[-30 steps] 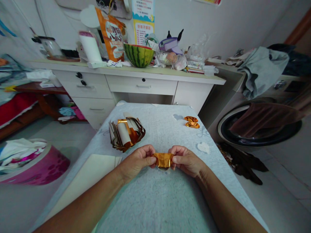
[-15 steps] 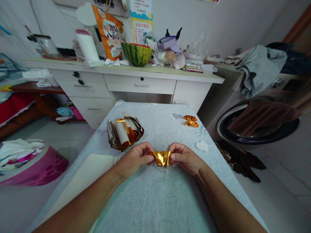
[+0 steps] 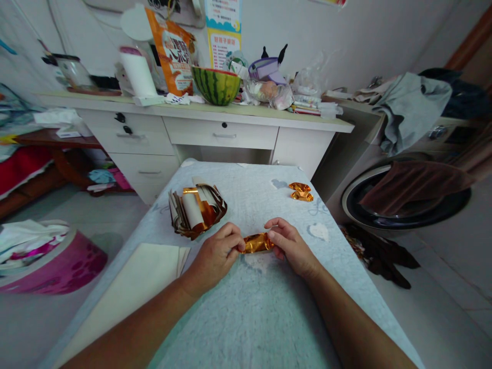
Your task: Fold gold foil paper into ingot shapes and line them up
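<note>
Gold foil piece (image 3: 257,243) sits over the middle of the table (image 3: 246,318), long side running left to right, dark shiny creases along it; we can't tell whether it touches the cloth below or what is inside.

Left hand (image 3: 215,256): thumb and fingers pinched tight, gripping the foil's left end. Right hand (image 3: 292,246): at the foil's right end, index finger stretched out and apart from the thumb, so partly spread; whether the other fingers have hold of the end, we cannot tell. Both forearms come in over the table's near side.

On the table's far-left part, just beyond the left hand, we log a curved bundle of foil sheets (image 3: 192,210), brown-gold with pale backs, standing on edge. Table's far right: two gold foil twists (image 3: 302,195), lying close one in front of the other, well apart from the hands. Along the table's left edge, a folded cream sheet (image 3: 134,287), partly under the left forearm. Tablecloth is pale blue, with a white heart print (image 3: 319,232) right of the right hand.

Beyond the table we note a white desk (image 3: 226,134) bearing a watermelon-patterned bowl (image 3: 216,88) and an orange bag (image 3: 177,61). Left of the table, a full pink bin (image 3: 65,269); right of it, a washing machine (image 3: 357,148), brown cloth (image 3: 415,189) across its round door.
</note>
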Demonstrator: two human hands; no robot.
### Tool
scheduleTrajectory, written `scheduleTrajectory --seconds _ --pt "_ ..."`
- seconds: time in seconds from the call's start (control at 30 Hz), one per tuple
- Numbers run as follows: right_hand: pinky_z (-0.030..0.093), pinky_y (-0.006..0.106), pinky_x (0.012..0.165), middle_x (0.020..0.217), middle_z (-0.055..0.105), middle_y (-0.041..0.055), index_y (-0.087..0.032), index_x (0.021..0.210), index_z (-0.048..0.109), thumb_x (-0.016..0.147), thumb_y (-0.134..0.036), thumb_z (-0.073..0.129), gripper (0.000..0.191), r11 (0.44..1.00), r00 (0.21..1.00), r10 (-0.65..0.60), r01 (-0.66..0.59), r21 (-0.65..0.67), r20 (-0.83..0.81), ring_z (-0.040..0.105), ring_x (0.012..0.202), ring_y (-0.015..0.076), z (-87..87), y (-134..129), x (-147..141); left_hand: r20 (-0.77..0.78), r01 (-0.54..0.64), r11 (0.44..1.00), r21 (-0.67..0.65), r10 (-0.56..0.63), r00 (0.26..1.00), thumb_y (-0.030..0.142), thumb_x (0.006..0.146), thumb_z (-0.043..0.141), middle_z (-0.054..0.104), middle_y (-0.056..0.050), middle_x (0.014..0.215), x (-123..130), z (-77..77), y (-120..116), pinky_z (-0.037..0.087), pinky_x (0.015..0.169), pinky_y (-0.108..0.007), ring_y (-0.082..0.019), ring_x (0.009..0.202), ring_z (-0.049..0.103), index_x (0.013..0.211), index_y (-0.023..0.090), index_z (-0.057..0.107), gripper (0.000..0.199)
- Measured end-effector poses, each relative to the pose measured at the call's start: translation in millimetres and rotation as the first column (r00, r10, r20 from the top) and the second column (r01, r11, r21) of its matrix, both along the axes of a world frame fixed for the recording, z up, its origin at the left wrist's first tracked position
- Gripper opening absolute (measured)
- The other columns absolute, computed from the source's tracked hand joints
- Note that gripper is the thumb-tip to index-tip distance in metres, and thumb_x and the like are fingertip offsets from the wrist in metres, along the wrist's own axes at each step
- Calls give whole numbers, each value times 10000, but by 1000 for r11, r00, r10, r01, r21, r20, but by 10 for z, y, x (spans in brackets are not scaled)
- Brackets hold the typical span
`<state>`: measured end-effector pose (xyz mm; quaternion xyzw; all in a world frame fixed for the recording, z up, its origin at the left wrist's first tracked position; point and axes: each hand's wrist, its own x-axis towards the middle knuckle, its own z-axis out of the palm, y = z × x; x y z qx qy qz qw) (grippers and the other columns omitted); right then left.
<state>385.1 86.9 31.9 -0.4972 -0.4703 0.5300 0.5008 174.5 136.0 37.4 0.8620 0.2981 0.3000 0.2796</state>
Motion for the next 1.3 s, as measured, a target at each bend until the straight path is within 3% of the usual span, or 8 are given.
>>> scheduleTrajectory --seconds 0.2,0.4,0.53,0.6,0.97,1.13,1.3 --pt "292 181 408 588 485 -61 -184 771 531 785 -322 622 166 995 985 -86 77 65 149 387 443 54 -26 37 -26 3 3 999 -32 -3 1000 31 731 480 535 10 886 10 51 -46 421 723 -244 -120 807 537 817 200 537 198" --pt "384 221 527 626 521 -38 -204 764 544 786 -256 588 72 978 948 -170 130 161 269 477 557 101 -97 37 -70 3 -109 971 -214 112 994 278 824 539 572 30 776 24 121 -74 419 608 -243 -130 674 559 1015 208 468 216" --pt "393 231 548 640 532 -30 -215 790 555 792 -238 572 29 976 933 -160 100 195 322 484 574 112 -107 9 -109 -97 -171 965 -199 154 983 268 838 496 558 42 640 63 118 -56 360 552 -239 -124 579 534 838 203 531 74" --pt "387 228 545 640 532 -29 -216 794 560 794 -234 571 21 975 923 -158 90 205 350 482 574 112 -105 -1 -126 -104 -192 964 -186 175 979 245 842 475 569 35 634 72 108 -44 354 554 -238 -128 590 548 784 200 540 99" --pt "367 226 523 644 531 -32 -222 813 551 795 -206 561 26 971 887 -170 75 228 430 478 561 113 -90 -24 -193 -137 -264 957 -117 248 959 239 873 451 608 23 671 63 73 -20 375 607 -251 -145 649 585 824 201 568 133" --pt "351 233 502 611 516 -36 -225 803 554 795 -217 559 13 953 849 -247 127 275 467 467 531 117 -39 -2 -153 -97 -231 960 -158 218 971 282 878 475 682 -2 834 66 56 -42 428 651 -269 -156 702 621 1092 215 527 230" --pt "374 246 535 670 559 -15 -222 827 541 802 -262 557 50 891 756 -443 311 332 481 481 563 129 44 75 35 -61 -203 965 -166 195 979 308 864 503 673 -26 960 56 34 -36 463 691 -278 -151 742 637 1225 220 434 378"
